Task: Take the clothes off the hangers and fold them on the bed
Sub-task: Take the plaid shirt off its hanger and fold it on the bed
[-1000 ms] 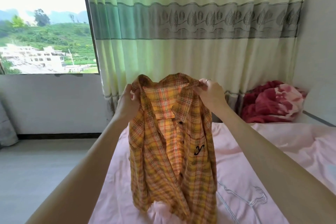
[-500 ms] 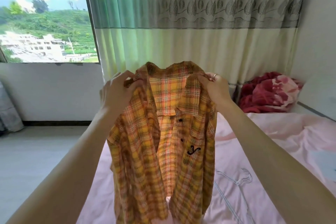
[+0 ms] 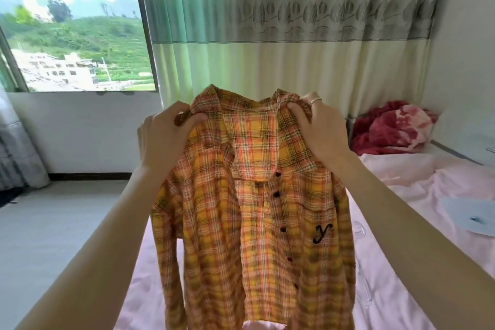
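Gripping the plaid shirt (image 3: 251, 222), embroidered "y" at 4 o'clock, by both shoulders above the bed (image 3: 401, 289): left hand (image 3: 163, 139) and right hand (image 3: 321, 131), fingers curled; now spreading it wider than before.

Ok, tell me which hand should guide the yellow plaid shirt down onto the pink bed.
Probably the right hand. It grips the yellow plaid shirt at the collar on the side over the pink bed; the left hand grips the other side, nearer the bed's edge and the floor.
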Tool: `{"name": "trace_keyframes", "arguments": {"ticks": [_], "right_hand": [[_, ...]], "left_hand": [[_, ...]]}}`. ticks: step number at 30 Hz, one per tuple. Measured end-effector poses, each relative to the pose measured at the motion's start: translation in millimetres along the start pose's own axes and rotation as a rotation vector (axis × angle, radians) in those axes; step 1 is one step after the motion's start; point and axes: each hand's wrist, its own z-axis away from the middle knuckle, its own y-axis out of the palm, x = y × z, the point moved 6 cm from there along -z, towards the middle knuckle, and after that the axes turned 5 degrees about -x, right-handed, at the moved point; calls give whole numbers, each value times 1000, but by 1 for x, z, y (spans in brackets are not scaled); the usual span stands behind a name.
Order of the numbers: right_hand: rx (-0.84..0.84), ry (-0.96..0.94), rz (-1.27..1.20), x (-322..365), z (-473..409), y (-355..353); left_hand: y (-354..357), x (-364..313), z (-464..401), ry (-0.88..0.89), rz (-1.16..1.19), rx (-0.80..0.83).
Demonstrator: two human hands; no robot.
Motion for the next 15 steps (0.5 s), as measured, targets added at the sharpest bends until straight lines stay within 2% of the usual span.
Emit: {"name": "trace_keyframes", "arguments": {"ticks": [9, 15], "right_hand": [[-103, -74, 121, 41, -4, -48], [-82, -48, 130, 3, -24, 3]], "left_hand": [[-52, -23, -12, 121, 10, -107], [-5, -6, -25, 145, -46, -89]]}}
